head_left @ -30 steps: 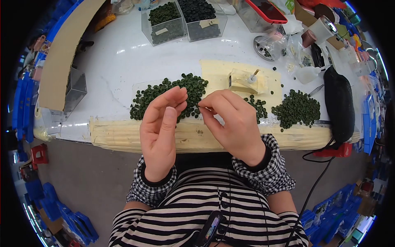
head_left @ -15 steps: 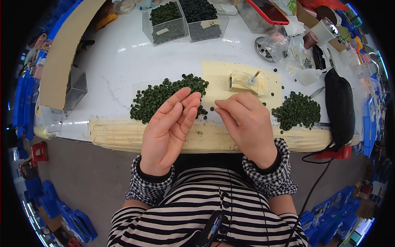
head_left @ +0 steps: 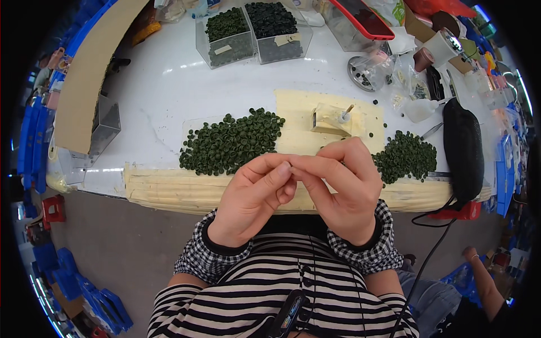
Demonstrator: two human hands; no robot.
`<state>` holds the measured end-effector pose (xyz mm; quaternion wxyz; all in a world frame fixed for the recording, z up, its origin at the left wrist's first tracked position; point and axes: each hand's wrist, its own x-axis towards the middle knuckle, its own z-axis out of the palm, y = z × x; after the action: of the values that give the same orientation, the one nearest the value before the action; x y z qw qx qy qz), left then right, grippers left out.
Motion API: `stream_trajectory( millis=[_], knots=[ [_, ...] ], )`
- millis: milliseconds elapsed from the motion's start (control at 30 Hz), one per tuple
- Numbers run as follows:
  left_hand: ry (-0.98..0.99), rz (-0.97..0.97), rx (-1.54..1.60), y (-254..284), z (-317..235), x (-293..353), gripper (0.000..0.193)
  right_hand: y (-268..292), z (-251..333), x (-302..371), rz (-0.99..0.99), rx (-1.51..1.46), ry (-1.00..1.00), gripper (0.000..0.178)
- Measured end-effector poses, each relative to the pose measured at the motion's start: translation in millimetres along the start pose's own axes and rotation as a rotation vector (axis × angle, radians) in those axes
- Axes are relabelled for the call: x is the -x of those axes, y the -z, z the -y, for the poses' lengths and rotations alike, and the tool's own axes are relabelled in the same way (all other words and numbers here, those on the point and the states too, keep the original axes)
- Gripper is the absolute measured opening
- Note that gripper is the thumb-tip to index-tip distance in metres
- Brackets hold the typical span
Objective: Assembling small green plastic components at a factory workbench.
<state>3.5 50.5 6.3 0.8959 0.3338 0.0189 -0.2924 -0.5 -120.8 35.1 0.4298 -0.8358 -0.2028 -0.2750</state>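
The fingertips of my left hand [head_left: 248, 197] and my right hand [head_left: 345, 188] meet over the table's front edge, both pinched closed. What sits between them is almost wholly hidden; only a tiny dark speck shows. Just beyond my left hand spreads a large pile of small dark green cup-shaped pieces [head_left: 231, 141]. To the right of my right hand lies a second, smaller pile of similar green pieces [head_left: 407, 158]. A small block-shaped fixture [head_left: 329, 119], wrapped in cream tape and topped by a thin upright pin, stands beyond my right hand.
Two clear bins, one of green pieces [head_left: 226, 25] and one of darker pieces [head_left: 271, 21], stand at the back. A cardboard panel [head_left: 93, 79] rises at left. A black pouch [head_left: 465, 149] and a red-cased phone [head_left: 365, 18] lie right. A person's arm [head_left: 484, 281] shows lower right.
My left hand has gone from open to pinched and moved right; my right hand has come nearer, so their fingertips meet. A person's arm and legs have appeared at lower right.
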Motion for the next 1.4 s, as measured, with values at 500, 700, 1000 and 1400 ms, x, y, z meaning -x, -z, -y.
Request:
stream_trajectory(
  millis=[500,700,1000,1400],
  knots=[
    [0.084,0.107,0.008,-12.2,10.8,-29.2,0.019,27.5,-14.6,16.1,-0.002,0.093,0.094,0.046],
    [0.061,0.137,-0.002,-12.3,10.5,-33.5,0.020,36.2,-19.9,9.0,0.073,0.019,0.090,0.050],
    [0.043,0.091,-0.009,-7.6,5.5,-33.2,0.020,46.4,-31.1,-4.7,-0.034,0.000,-0.129,0.041],
    [-0.042,0.018,-0.034,-4.1,9.0,-41.0,0.020,37.4,-64.5,-26.7,0.016,0.242,-0.150,0.010]
  ],
)
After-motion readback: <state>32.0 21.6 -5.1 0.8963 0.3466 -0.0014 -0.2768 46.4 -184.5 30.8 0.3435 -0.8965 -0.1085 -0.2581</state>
